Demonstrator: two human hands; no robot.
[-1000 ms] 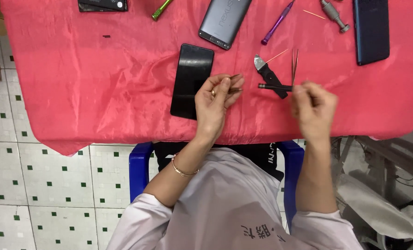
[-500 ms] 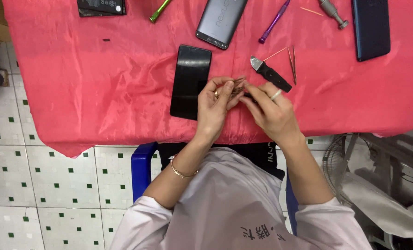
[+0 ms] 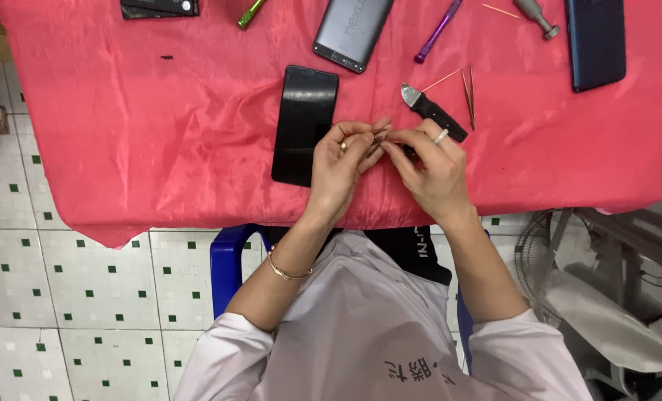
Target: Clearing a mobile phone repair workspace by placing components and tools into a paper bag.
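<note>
While both hands meet near the tabletop's front edge, the left hand [image 3: 343,165] and right hand [image 3: 432,167] pinch a thin metal tool [image 3: 376,138] for control beside the black rectangular phone [image 3: 305,123].

Left hand [image 3: 343,162] and right hand [image 3: 431,167] brought together fingertip to fingertip, fingers curled in a pinch, both forearms bare and angled inward, wrists raised

Pale lilac sleeves, bracelet [image 3: 285,270], seemingly silver ring [image 3: 440,136].

Bright, even light, soft shadows, sharp focus, slight sheen on cloth [image 3: 160,148].
</note>
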